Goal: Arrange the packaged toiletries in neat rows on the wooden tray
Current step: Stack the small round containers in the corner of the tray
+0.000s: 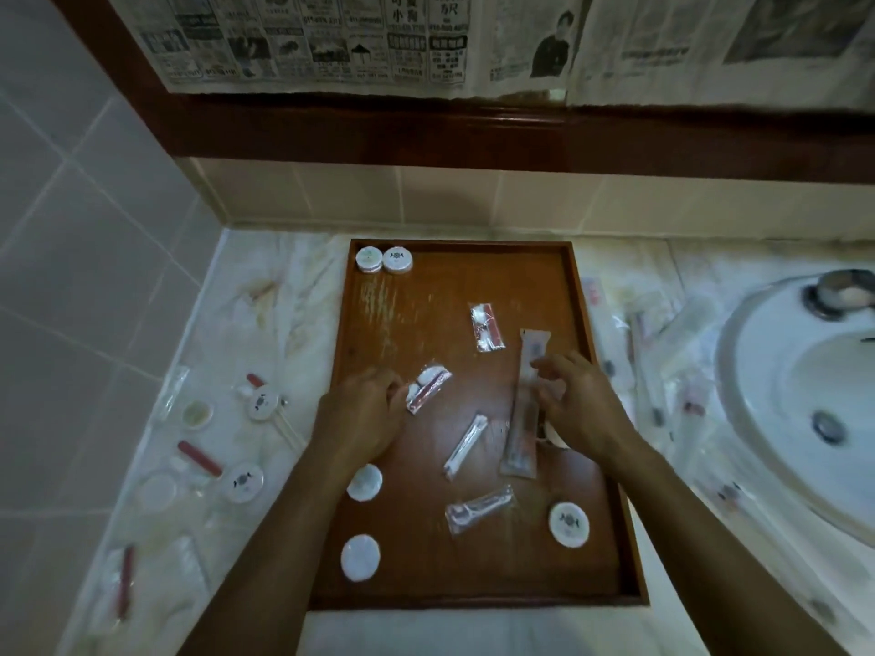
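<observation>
At the near end of the rectangular brown wooden tray (473, 594) lie two plain white round soap packets (361, 557) along the left side, a white round packet printed with a dark emblem (569, 524) on the right, and between them a crinkled clear sachet holding a small white tool (479, 508). Past these, a slim white stick in a clear wrapper (465, 445) lies slanted, loose of any row.

At mid-tray the left hand (364, 414) has its fingertips closed on the corner of a small clear sachet with a red and white item inside (427, 388). The right hand (580, 402) rests with fingers curled over a long narrow clear packet (523, 409); whether it truly pinches that one I cannot tell.

These packets look light and limp, and the film slippery, so they would likely skid on the glossy wood; best taken by a sealed edge or pressed flat and slid.

Farther on sits another small sachet with a red strip (486, 326), and in the far left corner two round packets (383, 260) stand touching, the only row begun.

Nothing blocks the tray's open centre. More toiletries lie scattered on the pale marble counter (284, 277) either side, and the white basin (776, 409) is to the right.
</observation>
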